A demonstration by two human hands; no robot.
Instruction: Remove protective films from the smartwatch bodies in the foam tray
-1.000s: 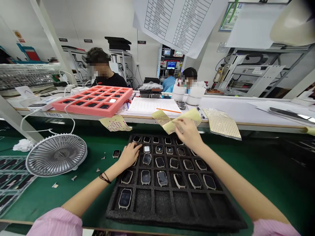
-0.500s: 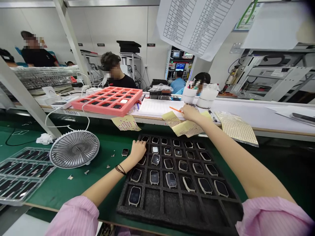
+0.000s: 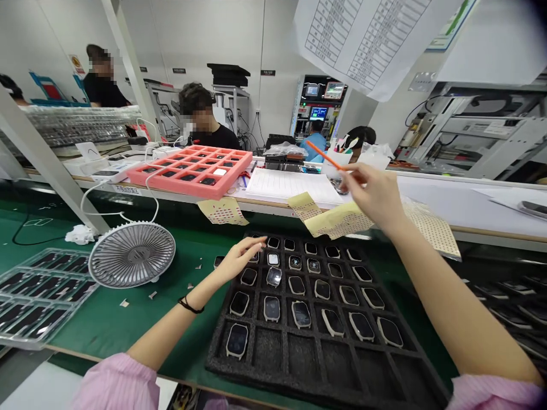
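Raised over the shelf, my right hand (image 3: 376,191) is closed on a thin orange stick (image 3: 323,154), whose far end points up and left. My left hand (image 3: 239,259) has its fingers stretched out over the far left corner of a black foam tray (image 3: 273,378). Square-faced watch bodies (image 3: 302,314) without straps fill most of the tray's compartments; several near ones hold nothing. One watch (image 3: 272,259) close to my left fingertips shows a white screen. Partly hidden behind my left hand, another watch (image 3: 218,261) lies on the green bench.
A grey fan (image 3: 132,256) stands left, beside a clear plastic tray (image 3: 32,339) of dark parts. On the shelf are a pink foam tray (image 3: 220,188), a printed sheet (image 3: 290,185) and a pen cup (image 3: 334,168). Yellow sticker sheets (image 3: 342,222) hang over its edge. People sit beyond.
My right hand has risen off the shelf with the orange stick and moved right. My left hand's fingers have straightened over the tray corner. The view has shifted slightly.
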